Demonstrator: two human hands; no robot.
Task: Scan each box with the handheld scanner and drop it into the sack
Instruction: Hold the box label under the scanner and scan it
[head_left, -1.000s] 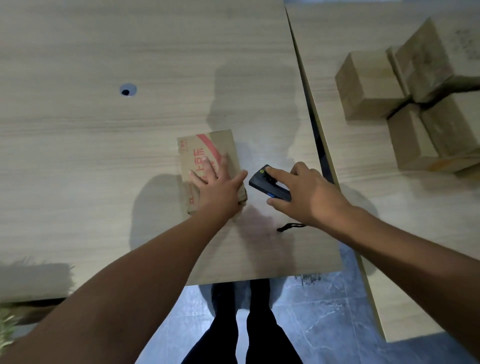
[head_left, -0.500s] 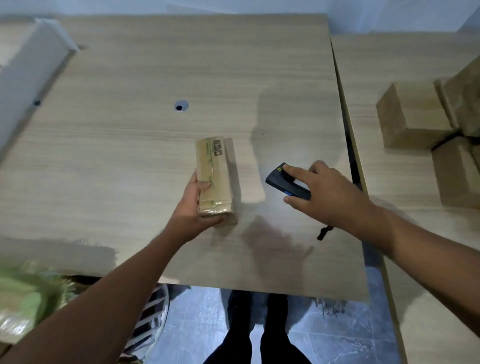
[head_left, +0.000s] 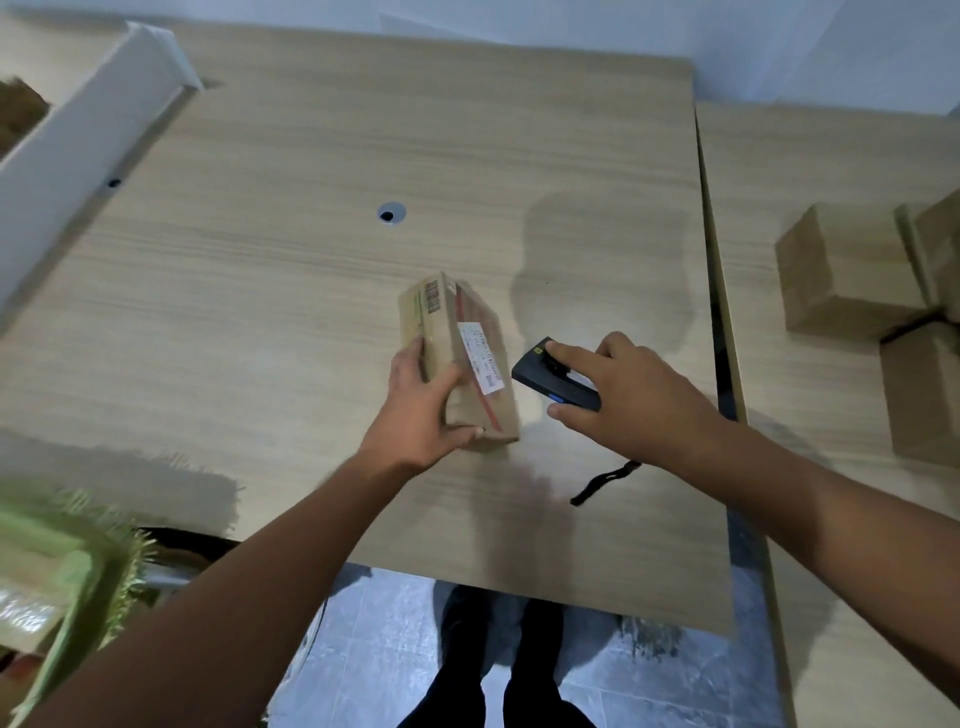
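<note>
— Cardboard under the fingers (head_left: 411, 357): which item, how held?
— Item 1, box (head_left: 441, 332), plain brown. Left hand (head_left: 415, 410) grips its near end, thumb across the top, fingers curled on the left side. Location: middle of the table (head_left: 260, 312).
— Markings?
— Barcode (head_left: 432, 296) at the far end; green print along the left edge; white label (head_left: 480, 358) on the right face, text too small to read; a red stripe beside it.
— Item 2?
— Scanner (head_left: 545, 375), black with a blue button. Right hand (head_left: 639, 395) holds it, index finger laid along the top, thumb beneath. Nose just beside the label, not touching. Black strap (head_left: 602, 480) trails on the table.
— Further out?
— Stacked boxes (head_left: 852, 270) on the neighbouring table, right; green sack (head_left: 62, 561), blurred, lower left.
</note>
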